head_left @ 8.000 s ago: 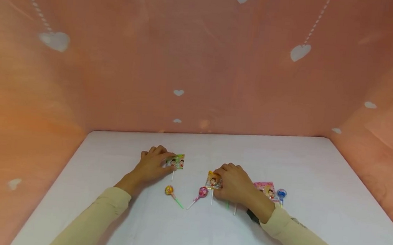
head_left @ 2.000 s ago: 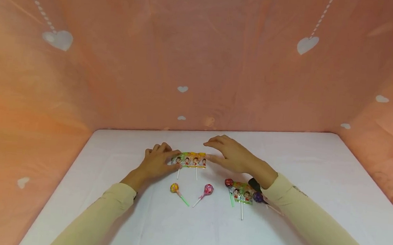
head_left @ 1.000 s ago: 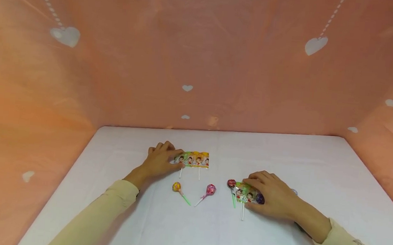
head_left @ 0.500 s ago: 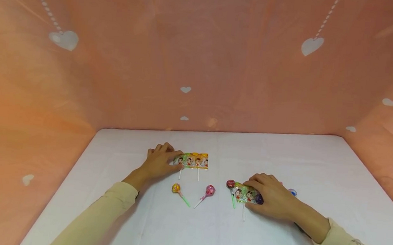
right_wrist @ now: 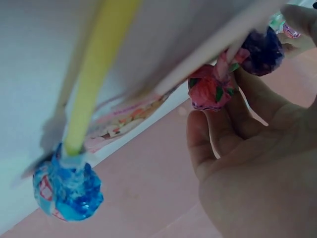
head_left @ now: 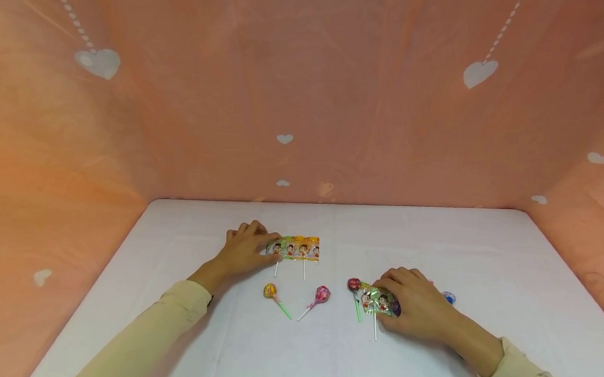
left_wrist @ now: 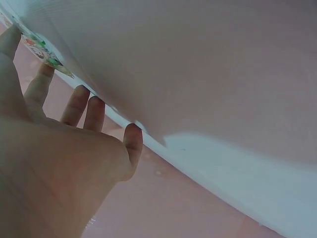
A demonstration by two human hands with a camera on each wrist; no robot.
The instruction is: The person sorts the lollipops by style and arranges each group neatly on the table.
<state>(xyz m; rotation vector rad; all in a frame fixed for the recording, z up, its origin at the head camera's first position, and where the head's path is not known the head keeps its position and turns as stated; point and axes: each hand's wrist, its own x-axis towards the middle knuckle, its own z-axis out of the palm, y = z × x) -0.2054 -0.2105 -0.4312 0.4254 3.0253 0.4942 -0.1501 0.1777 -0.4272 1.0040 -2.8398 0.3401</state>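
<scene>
My left hand rests at the back of the white table, thumb and forefinger holding a flat green-wrapped lollipop by its edges. An orange-wrapped flat lollipop lies against its right side, both sticks toward me. To the right, my right hand pinches another flat green-wrapped lollipop between thumb and fingers; its wrapper bulges. A round red lollipop with a green stick lies just left of it. Partly under the right hand is a purple round lollipop, with a pink-red one by the fingers.
In front of the left pair lie a yellow-orange round lollipop and a pink one, sticks slanting apart. Beyond the right hand sits a blue round lollipop near a flat pink-wrapped one. Pink-orange cloth walls enclose the table.
The orange-wrapped lollipop has gone from the right hand to beside the left hand's green one. The right hand has since released it, moved back right and taken hold of the other green-wrapped lollipop.
</scene>
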